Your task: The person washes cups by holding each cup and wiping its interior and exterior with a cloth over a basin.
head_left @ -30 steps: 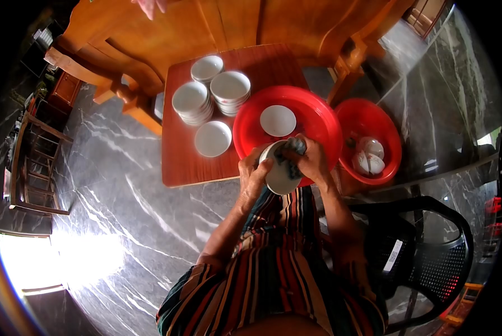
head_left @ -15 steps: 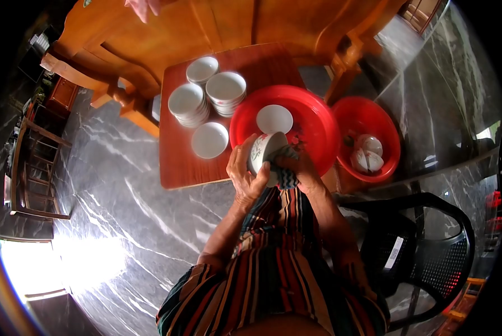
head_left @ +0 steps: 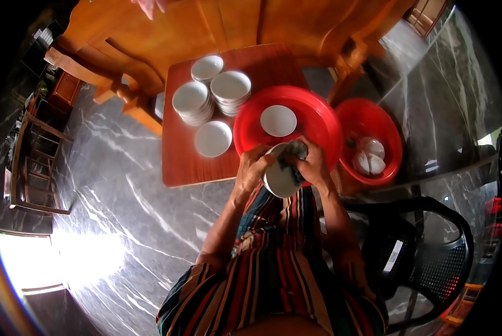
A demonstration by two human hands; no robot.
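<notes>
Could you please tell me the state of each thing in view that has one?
Left hand: gripping held bowl
Right hand: gripping cloth
Held bowl: tilted, inside showing
Cloth: bunched against held bowl
Stacked bowls: nested, upright
Lone bowl: unstacked
Large red basin: holding one bowl
Small red basin: holding several bowls

A black plastic chair (head_left: 438,267) with a white label (head_left: 393,256) stands at right; a slatted wooden chair (head_left: 38,175) stands on veined grey floor (head_left: 130,196) at left.

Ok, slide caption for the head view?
Left hand holds a white bowl, right hand a cloth against it, near a red basin.
</notes>
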